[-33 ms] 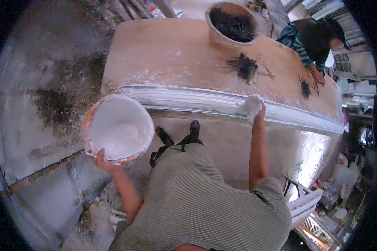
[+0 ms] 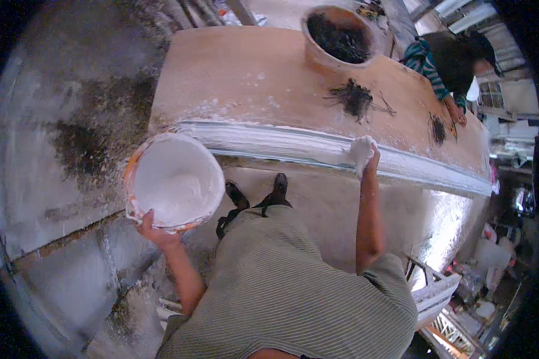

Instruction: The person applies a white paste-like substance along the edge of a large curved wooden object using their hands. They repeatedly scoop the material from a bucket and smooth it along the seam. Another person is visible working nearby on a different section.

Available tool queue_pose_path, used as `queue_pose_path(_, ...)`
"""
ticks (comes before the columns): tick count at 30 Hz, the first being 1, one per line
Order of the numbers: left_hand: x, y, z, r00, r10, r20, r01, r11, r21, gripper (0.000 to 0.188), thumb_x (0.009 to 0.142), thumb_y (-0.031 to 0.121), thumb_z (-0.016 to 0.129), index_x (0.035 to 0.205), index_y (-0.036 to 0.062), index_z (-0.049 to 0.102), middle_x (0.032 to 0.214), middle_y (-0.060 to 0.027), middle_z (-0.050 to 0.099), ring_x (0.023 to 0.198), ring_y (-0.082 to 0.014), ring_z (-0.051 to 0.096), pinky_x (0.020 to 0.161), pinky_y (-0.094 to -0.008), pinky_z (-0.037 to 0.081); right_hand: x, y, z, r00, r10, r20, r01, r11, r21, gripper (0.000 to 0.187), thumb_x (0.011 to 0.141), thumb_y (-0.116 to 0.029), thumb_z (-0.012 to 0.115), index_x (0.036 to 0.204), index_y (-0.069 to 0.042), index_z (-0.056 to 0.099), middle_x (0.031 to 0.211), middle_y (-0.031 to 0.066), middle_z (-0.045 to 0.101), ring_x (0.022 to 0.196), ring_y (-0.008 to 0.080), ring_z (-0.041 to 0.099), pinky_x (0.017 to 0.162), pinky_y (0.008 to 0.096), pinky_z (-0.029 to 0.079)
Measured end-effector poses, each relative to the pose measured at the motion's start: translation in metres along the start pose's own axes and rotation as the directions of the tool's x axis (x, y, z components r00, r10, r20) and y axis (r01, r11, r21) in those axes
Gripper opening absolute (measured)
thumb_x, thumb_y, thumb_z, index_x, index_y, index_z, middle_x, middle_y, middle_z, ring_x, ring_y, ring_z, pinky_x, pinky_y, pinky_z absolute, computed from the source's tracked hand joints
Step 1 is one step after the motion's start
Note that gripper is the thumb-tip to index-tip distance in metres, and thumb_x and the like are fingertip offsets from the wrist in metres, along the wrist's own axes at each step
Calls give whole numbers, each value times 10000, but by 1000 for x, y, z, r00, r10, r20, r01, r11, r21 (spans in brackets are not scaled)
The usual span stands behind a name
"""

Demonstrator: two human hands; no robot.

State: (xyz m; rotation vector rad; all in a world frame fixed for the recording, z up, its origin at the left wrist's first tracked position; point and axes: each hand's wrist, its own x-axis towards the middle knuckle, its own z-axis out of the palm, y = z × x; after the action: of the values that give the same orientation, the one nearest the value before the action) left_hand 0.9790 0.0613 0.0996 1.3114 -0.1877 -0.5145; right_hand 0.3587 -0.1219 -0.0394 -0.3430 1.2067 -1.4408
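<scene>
In my left hand point(image 2: 157, 230) is the near rim of a round bucket point(image 2: 135, 173), orange where its side shows and smeared white. My fingers are closed on that rim, and the bucket leans so its smooth white paste point(image 2: 182, 188) faces up. Farther right, my right hand point(image 2: 374, 157) is closed round a thick white lump point(image 2: 361, 151) coated in the same paste. This lump is at a long moulding strip point(image 2: 269, 140) covered in wet white paste, which runs along the table's near edge. What is inside the lump cannot be made out.
The wooden table point(image 2: 233, 66) carries a tub point(image 2: 317, 57) of dark fibres, a loose dark fibre clump point(image 2: 354, 99) and a smaller bundle point(image 2: 437, 128). Across its right end a co-worker point(image 2: 446, 60) leans with hands near that bundle. Clutter point(image 2: 491, 257) lies at the right.
The whole view has shifted slightly, so the table, tub and bucket appear a little farther right. Both hands keep their holds, and the right hand stays at the strip.
</scene>
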Motion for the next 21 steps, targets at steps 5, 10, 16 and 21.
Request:
queue_pose_path(5,-27,30,39,991,-52,-124,43,997,-68,652,636,55,595,1275,22,465,1223,-155,523,1099,-322,536,937,-455,466,-11,71,117,959,-284,27,269,872,-409,348,910,-279,502,1099,-25,647,1004,81,659,945,217,620,864,361,488)
queue_pose_path(10,-3,17,17,990,-53,-129,41,995,-93,640,645,53,591,1272,29,467,1231,-154,516,1099,-325,533,936,-462,464,-31,154,252,931,-212,297,335,821,-462,348,923,-250,535,1145,1,631,1099,67,624,1051,211,555,949,344,416)
queue_pose_path(16,21,-18,-44,964,-171,-205,150,982,-115,634,640,27,579,1267,18,478,1216,-138,537,1089,-307,544,940,-443,459,-79,236,385,963,-217,160,268,711,-650,311,885,-190,570,1082,49,601,917,143,637,884,267,581,813,373,460)
queue_pose_path(21,36,-34,-69,977,-191,-93,176,973,-147,615,638,8,574,1249,17,499,1210,-127,553,1080,-289,550,951,-409,442,-81,278,442,955,-162,249,288,710,-643,243,877,-177,564,966,47,592,861,154,638,810,268,582,714,406,454)
